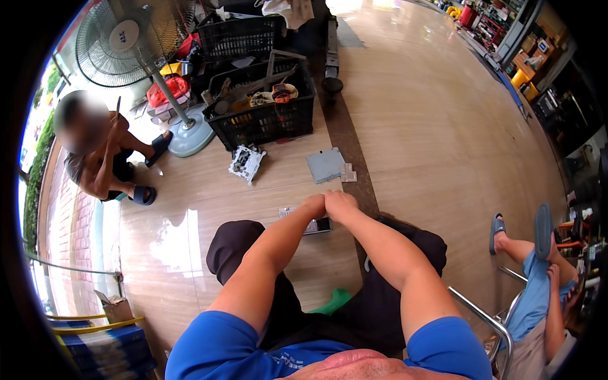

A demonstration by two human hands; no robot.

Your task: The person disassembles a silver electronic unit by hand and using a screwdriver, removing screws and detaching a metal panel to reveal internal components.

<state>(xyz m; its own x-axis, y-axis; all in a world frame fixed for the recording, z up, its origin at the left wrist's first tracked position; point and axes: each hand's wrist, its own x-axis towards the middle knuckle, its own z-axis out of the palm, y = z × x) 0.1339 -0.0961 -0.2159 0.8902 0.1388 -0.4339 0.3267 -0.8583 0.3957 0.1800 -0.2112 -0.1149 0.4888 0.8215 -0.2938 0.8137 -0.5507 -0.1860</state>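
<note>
My left hand (313,206) and my right hand (341,206) meet in front of me, touching each other, with fingers curled downward. Both look closed; whatever they grip is hidden beneath them. Below them, between my knees, a boxy silver and black device (322,225) lies on the floor, partly covered by my left forearm and hand. Just beyond my hands is a flat grey metal panel (325,166). A small pale, translucent piece (348,172) lies against its right edge. Farther left rests a white and black frame-like part (247,163).
A black crate (263,120) of tools and parts stands ahead, beside a standing fan (184,132). One person (95,152) sits low at the left; another (538,278) sits at the right near a metal chair frame (484,313). Shelves of goods line the far right.
</note>
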